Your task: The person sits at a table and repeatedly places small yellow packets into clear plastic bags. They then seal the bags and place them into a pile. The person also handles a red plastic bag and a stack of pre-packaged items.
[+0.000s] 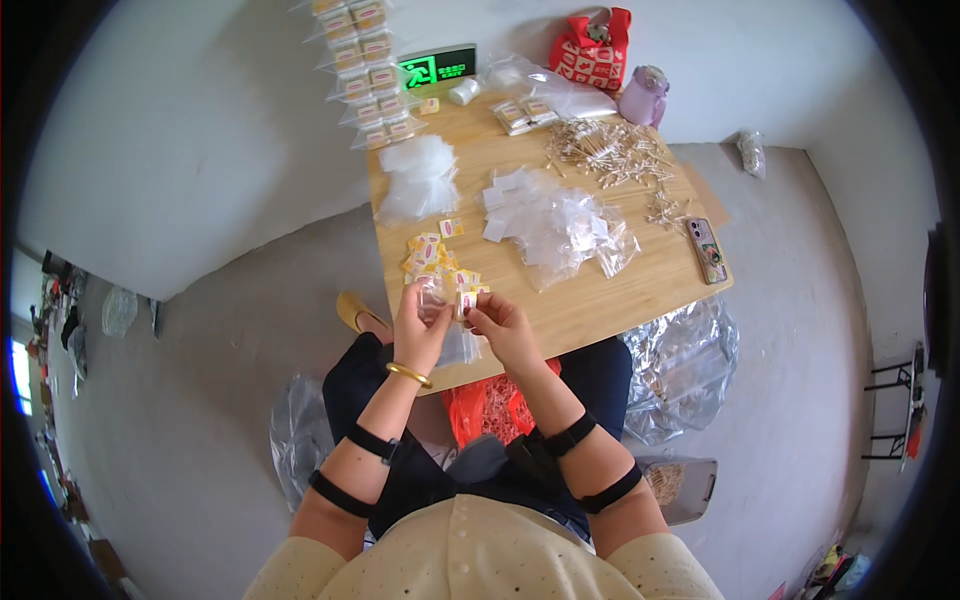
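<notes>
Right hand [506, 326] | pinching small card [467, 300], between hands | left hand [417, 332] | grasping clear bag [432, 297]

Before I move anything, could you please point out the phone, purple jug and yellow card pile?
Phone [708, 251]: head view, its middle.
Purple jug [642, 101]: head view, its body.
Yellow card pile [428, 256]: head view, middle.

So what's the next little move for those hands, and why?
Perhaps bring the small card to the clear plastic and try slipping it in: the right hand pinches the card, while the left hand holds the plastic right beside it. I can't tell whether the plastic has an open mouth.
</notes>
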The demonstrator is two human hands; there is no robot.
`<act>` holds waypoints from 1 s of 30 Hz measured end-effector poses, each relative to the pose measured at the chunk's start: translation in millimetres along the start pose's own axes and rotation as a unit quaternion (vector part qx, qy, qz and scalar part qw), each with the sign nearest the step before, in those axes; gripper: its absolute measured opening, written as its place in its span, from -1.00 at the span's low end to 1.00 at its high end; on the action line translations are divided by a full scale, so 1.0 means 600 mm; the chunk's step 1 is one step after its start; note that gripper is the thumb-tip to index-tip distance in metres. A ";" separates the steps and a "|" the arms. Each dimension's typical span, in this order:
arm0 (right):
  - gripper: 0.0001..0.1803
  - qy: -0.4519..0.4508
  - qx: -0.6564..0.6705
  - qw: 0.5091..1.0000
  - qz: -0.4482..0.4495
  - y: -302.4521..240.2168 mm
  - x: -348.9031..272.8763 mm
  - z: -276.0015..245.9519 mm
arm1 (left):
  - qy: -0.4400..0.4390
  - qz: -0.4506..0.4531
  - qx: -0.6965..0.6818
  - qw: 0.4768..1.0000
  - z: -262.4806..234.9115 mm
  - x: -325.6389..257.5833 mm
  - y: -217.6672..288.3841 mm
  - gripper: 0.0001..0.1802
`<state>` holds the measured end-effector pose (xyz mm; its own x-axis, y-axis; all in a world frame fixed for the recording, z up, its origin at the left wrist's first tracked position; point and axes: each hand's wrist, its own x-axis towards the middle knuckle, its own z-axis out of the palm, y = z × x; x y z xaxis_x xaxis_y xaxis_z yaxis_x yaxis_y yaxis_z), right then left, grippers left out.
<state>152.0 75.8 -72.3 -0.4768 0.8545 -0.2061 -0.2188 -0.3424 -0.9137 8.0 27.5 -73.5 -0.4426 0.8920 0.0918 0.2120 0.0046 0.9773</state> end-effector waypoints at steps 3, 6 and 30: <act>-0.85 0.012 -0.011 1.000 -0.019 0.013 0.007 -0.018 | -0.055 -0.158 -0.155 0.974 0.000 0.007 0.009 -0.59; -0.87 0.023 -0.008 1.000 -0.003 0.017 0.013 -0.026 | -0.036 -0.155 -0.149 0.976 -0.005 0.012 -0.010 -0.68; -0.78 0.026 -0.370 0.929 0.013 0.100 0.009 -0.034 | 0.144 -0.231 -0.046 0.961 -0.098 -0.092 -0.129 -0.81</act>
<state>153.8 67.7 -135.6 -0.4271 0.8744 -0.2302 0.4463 -0.0176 -0.8947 -35.5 -48.8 -143.2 -0.6961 0.6429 -0.3195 -0.1370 0.3179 0.9382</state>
